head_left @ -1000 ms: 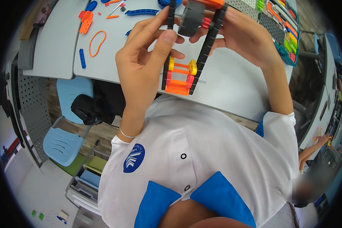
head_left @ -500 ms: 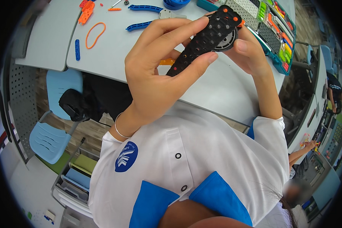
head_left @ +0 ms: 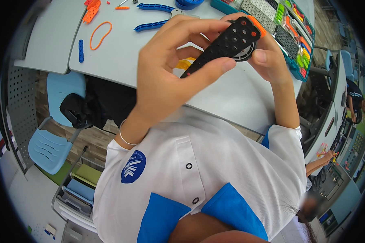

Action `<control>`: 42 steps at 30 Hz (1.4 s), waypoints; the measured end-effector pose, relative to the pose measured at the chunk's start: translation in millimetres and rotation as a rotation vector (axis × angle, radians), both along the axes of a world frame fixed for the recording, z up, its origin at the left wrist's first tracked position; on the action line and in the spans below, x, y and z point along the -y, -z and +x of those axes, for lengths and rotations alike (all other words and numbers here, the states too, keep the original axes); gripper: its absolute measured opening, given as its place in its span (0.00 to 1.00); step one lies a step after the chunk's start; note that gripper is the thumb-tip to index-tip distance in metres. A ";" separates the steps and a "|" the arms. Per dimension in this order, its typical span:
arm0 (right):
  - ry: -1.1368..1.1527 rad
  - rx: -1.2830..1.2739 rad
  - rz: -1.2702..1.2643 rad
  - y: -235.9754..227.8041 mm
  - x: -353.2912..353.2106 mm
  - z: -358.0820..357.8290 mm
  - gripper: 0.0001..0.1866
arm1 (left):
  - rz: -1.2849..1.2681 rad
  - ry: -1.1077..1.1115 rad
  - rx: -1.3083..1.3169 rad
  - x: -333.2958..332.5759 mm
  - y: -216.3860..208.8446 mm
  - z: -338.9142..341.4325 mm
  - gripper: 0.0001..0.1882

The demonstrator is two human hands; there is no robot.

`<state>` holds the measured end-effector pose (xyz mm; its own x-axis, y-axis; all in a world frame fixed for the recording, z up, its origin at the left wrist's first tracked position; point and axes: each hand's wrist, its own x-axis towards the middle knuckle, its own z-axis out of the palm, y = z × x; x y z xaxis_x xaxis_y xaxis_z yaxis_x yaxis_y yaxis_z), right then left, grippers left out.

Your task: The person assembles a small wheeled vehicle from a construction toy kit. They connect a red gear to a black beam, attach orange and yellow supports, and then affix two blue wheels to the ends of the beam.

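A black tapered plate full of holes (head_left: 227,43) is held up above the table between my two hands. My left hand (head_left: 162,81) closes on it, with the thumb along the near side and the fingers over the far side. Behind the plate's wide end shows part of a dark wheel (head_left: 246,53) with a grey hub. My right hand (head_left: 271,60) grips this end from the right, its thumb beside the wheel and its other fingers mostly hidden. An orange piece (head_left: 257,26) sits at the plate's upper end. Yellow-orange parts (head_left: 185,63) show behind my left hand, partly covered.
On the white table (head_left: 121,60) lie blue-handled pliers (head_left: 154,26), an orange rubber band (head_left: 92,43), a blue strip (head_left: 81,51) and orange parts (head_left: 92,11). A teal tray of sorted parts (head_left: 304,75) stands at the right. Blue chairs (head_left: 48,150) are at the left.
The plate has tilted and come slightly down and right in my hands. More of the orange piece shows at its upper end. Both hands keep their hold.
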<state>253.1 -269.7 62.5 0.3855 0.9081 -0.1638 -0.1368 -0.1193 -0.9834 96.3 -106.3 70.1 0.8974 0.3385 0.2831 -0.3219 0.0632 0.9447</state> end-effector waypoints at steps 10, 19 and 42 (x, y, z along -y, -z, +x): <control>0.091 -0.017 0.135 -23.6 -18.2 -26.8 0.45 | 0.061 -0.035 -0.021 -16.1 20.5 12.0 0.09; 0.122 0.318 0.020 5.0 -11.2 -17.6 0.33 | -0.223 0.114 -0.141 -15.2 23.3 16.4 0.08; 0.052 0.524 0.172 3.4 -10.0 -16.5 0.29 | 0.134 0.122 0.002 -19.5 29.3 17.6 0.09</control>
<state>236.7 -259.7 59.1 0.4206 0.8824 0.2110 0.3750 0.0427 -0.9261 113.9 -86.8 40.8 0.9289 0.1866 0.3199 -0.3211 -0.0245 0.9467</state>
